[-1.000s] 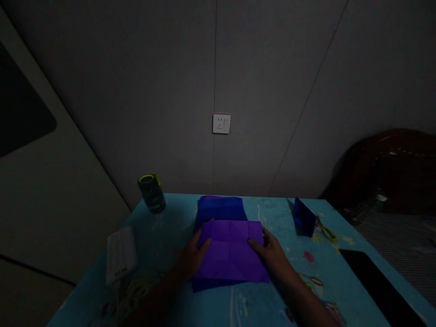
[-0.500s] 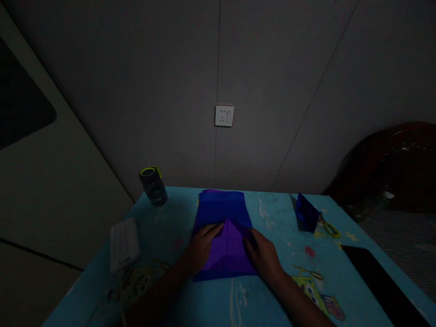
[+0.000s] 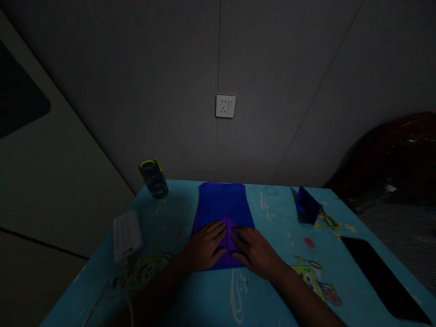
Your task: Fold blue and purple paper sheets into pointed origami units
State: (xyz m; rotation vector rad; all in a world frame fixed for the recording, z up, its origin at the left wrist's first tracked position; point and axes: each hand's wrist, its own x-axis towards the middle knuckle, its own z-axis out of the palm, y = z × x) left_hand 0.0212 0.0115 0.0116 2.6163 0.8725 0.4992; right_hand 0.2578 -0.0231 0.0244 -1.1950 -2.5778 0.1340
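A purple sheet of paper [image 3: 227, 259], folded to a point at its top with a crease down the middle, lies on a stack of dark blue paper [image 3: 223, 202]. My left hand [image 3: 206, 245] rests flat on the left half of the folded sheet, fingers stretched toward the centre crease. On the right half, my right hand [image 3: 254, 249] lies flat too, its fingers spread and pointing to the crease. Much of the purple paper is hidden under both hands.
A dark bottle [image 3: 154, 179] stands at the back left, and a white power bank [image 3: 127, 236] with a cable lies nearer. To the right are a folded blue paper piece [image 3: 307, 206], scissors [image 3: 329, 221] and a long black slab [image 3: 381, 277] on the patterned tablecloth [image 3: 272, 299].
Both hands have moved inward from the paper's side edges and now press flat on it. The purple sheet's sides are folded in toward the middle. The view has tilted slightly down.
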